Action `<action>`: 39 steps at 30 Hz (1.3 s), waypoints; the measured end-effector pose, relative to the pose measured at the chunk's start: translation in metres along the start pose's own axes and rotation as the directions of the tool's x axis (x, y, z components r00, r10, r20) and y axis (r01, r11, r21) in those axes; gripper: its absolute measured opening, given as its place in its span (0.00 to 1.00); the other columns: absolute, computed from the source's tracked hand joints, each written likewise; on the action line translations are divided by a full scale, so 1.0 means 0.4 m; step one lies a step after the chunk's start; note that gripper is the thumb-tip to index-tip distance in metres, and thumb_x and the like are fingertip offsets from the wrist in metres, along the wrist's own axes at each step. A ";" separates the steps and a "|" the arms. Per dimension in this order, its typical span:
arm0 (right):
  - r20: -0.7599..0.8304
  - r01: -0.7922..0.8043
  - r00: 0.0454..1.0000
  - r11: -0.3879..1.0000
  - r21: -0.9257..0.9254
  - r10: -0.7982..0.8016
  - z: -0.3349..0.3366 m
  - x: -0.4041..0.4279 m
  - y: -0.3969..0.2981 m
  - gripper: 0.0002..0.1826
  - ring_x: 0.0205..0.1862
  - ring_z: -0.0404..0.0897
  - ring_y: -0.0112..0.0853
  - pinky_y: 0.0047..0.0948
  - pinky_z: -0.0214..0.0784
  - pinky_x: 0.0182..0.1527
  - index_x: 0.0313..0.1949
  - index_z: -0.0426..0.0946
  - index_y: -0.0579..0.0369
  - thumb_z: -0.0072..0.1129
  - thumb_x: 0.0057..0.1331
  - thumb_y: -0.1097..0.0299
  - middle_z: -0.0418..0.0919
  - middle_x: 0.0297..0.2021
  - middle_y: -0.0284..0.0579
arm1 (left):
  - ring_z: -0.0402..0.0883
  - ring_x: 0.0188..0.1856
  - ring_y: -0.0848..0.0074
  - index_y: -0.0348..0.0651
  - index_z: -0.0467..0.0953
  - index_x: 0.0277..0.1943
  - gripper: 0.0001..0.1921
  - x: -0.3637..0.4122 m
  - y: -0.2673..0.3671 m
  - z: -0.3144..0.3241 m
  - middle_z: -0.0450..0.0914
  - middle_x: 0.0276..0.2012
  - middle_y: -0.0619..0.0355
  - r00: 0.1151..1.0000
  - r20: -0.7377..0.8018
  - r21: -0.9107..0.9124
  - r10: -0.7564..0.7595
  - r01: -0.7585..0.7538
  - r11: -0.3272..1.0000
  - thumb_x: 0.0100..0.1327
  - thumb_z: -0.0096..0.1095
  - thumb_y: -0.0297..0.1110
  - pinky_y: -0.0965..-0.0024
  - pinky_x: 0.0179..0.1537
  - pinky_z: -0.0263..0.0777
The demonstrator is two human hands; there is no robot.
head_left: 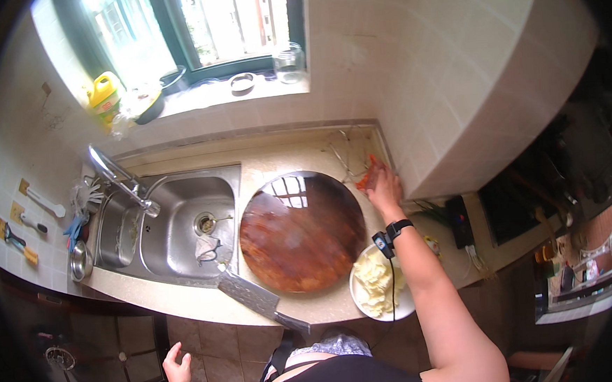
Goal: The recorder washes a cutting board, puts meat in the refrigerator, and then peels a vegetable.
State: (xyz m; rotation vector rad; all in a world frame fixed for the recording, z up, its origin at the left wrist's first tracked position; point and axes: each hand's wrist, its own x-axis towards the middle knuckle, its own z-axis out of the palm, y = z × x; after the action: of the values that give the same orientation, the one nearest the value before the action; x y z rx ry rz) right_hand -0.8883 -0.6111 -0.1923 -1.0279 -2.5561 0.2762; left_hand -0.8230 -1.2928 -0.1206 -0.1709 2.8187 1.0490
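Observation:
My right hand reaches to the back right of the counter, its fingers around an orange-red item that may be in a clear bag. To its left lies a large round wooden chopping board with a wet, shiny surface. Under my right forearm a white bowl holds pale chopped leaves, cabbage-like. A cleaver lies at the counter's front edge, its handle over the rim. My left hand hangs in front of the counter at the lower left, fingers apart, holding nothing.
A steel double sink with a chrome faucet is at the left, a cloth inside it. A wire rack stands in the back corner. Green onions and a black hob are at the right. A glass jar stands on the sill.

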 end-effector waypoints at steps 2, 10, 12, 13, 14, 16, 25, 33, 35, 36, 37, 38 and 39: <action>0.045 -0.083 0.995 0.992 -0.096 0.087 0.015 0.020 -0.004 0.41 0.52 0.65 0.48 0.44 0.61 0.54 0.57 0.57 0.56 0.67 0.44 0.63 0.65 0.53 0.50 | 0.76 0.37 0.70 0.31 0.75 0.47 0.22 -0.030 -0.047 -0.022 0.79 0.37 0.50 0.996 -0.082 -0.045 -0.027 0.023 0.999 0.45 0.62 0.22 0.70 0.44 0.70; 0.184 -0.235 0.945 0.951 -0.201 0.272 -0.006 0.094 -0.065 0.30 0.54 0.65 0.48 0.42 0.63 0.53 0.50 0.65 0.56 0.65 0.46 0.67 0.67 0.50 0.53 | 0.74 0.34 0.76 0.29 0.75 0.47 0.20 -0.090 -0.144 -0.036 0.77 0.30 0.55 0.980 -0.135 -0.111 -0.149 0.135 0.985 0.47 0.61 0.21 0.73 0.40 0.69; 0.210 -0.217 0.942 0.954 -0.206 0.260 -0.014 0.092 -0.060 0.28 0.53 0.66 0.49 0.42 0.64 0.53 0.48 0.67 0.56 0.65 0.45 0.68 0.68 0.49 0.53 | 0.74 0.34 0.76 0.29 0.75 0.46 0.20 -0.080 -0.126 -0.026 0.77 0.30 0.54 0.979 -0.113 -0.114 -0.170 0.157 0.981 0.47 0.61 0.21 0.73 0.40 0.69; 0.190 -0.206 0.956 0.972 -0.114 0.225 -0.007 0.089 -0.053 0.27 0.51 0.69 0.49 0.42 0.65 0.51 0.45 0.68 0.57 0.66 0.44 0.69 0.70 0.47 0.54 | 0.74 0.34 0.76 0.29 0.75 0.46 0.19 -0.071 -0.108 -0.023 0.77 0.30 0.54 0.978 -0.098 -0.110 -0.183 0.172 0.979 0.47 0.60 0.21 0.73 0.40 0.69; 0.168 -0.191 0.967 0.981 -0.022 0.192 0.001 0.085 -0.039 0.26 0.48 0.71 0.50 0.42 0.67 0.49 0.43 0.68 0.58 0.67 0.43 0.69 0.72 0.44 0.55 | 0.74 0.34 0.75 0.30 0.75 0.46 0.19 -0.071 -0.076 -0.018 0.77 0.31 0.53 0.982 -0.088 -0.113 -0.168 0.158 0.981 0.47 0.60 0.22 0.73 0.40 0.69; 0.151 -0.178 0.976 0.974 0.143 0.156 0.022 0.076 -0.016 0.26 0.46 0.73 0.51 0.42 0.67 0.47 0.41 0.67 0.59 0.67 0.42 0.70 0.74 0.41 0.55 | 0.74 0.34 0.74 0.30 0.75 0.45 0.18 -0.076 -0.044 0.000 0.78 0.32 0.53 0.984 -0.092 -0.112 -0.149 0.139 0.984 0.47 0.60 0.22 0.72 0.40 0.69; -0.029 0.074 0.997 0.847 0.526 -0.070 -0.167 -0.020 -0.036 0.26 0.35 0.79 0.41 0.34 0.71 0.38 0.40 0.66 0.58 0.69 0.43 0.70 0.78 0.30 0.51 | 0.79 0.44 0.67 0.30 0.75 0.47 0.18 -0.203 0.173 0.127 0.80 0.40 0.46 0.995 -0.037 -0.209 -0.088 0.079 0.975 0.50 0.59 0.23 0.70 0.48 0.69; 0.297 -0.427 0.730 -0.070 0.902 -0.615 -0.438 -0.275 -0.238 0.24 0.45 0.74 0.28 0.28 0.66 0.51 0.48 0.61 0.59 0.60 0.53 0.81 0.73 0.43 0.42 | 0.68 0.57 0.69 0.36 0.51 0.66 0.38 -0.277 0.536 0.237 0.65 0.59 0.48 0.872 0.322 -0.718 0.369 -0.028 0.695 0.56 0.65 0.32 0.65 0.57 0.64; 0.316 -0.516 0.621 -0.071 0.854 -0.717 -0.476 -0.395 -0.331 0.25 0.45 0.74 0.28 0.28 0.66 0.50 0.48 0.61 0.58 0.61 0.53 0.81 0.73 0.43 0.42 | 0.70 0.55 0.71 0.37 0.51 0.66 0.40 -0.298 0.585 0.256 0.68 0.56 0.49 0.876 0.166 -0.658 0.453 -0.243 0.712 0.55 0.67 0.36 0.65 0.57 0.64; 0.304 -0.515 0.564 -0.039 0.856 -0.768 -0.475 -0.457 -0.363 0.25 0.44 0.74 0.27 0.28 0.66 0.50 0.48 0.61 0.58 0.62 0.52 0.80 0.73 0.43 0.42 | 0.71 0.53 0.72 0.37 0.54 0.64 0.38 -0.324 0.600 0.250 0.70 0.54 0.50 0.897 0.097 -0.722 0.432 -0.235 0.651 0.55 0.67 0.37 0.66 0.55 0.64; 0.289 -0.503 0.511 -0.009 0.864 -0.810 -0.481 -0.516 -0.392 0.26 0.44 0.74 0.27 0.28 0.66 0.49 0.48 0.61 0.58 0.63 0.52 0.80 0.73 0.42 0.42 | 0.72 0.51 0.74 0.36 0.58 0.62 0.36 -0.352 0.601 0.234 0.72 0.51 0.51 0.909 0.029 -0.781 0.417 -0.239 0.576 0.55 0.67 0.39 0.68 0.54 0.65; 0.279 -0.542 0.466 -0.021 0.840 -0.840 -0.503 -0.587 -0.433 0.26 0.44 0.74 0.26 0.27 0.66 0.49 0.47 0.61 0.58 0.65 0.51 0.79 0.73 0.42 0.41 | 0.72 0.50 0.76 0.36 0.61 0.60 0.32 -0.385 0.573 0.210 0.74 0.48 0.52 0.952 0.005 -0.787 0.306 -0.185 0.589 0.55 0.66 0.39 0.70 0.53 0.65; 0.259 -0.549 0.400 -0.004 0.836 -0.879 -0.507 -0.647 -0.457 0.26 0.44 0.73 0.25 0.26 0.67 0.48 0.47 0.62 0.58 0.66 0.52 0.78 0.73 0.41 0.40 | 0.72 0.48 0.77 0.36 0.65 0.57 0.29 -0.425 0.540 0.181 0.76 0.46 0.54 0.980 -0.020 -0.796 0.196 -0.134 0.590 0.56 0.65 0.38 0.71 0.51 0.66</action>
State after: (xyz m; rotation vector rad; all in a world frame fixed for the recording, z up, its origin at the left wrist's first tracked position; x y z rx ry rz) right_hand -0.7480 -0.9139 -0.0187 0.5456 -1.7830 2.8105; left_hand -0.6823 -1.0725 -0.0089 0.0601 2.0953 2.2508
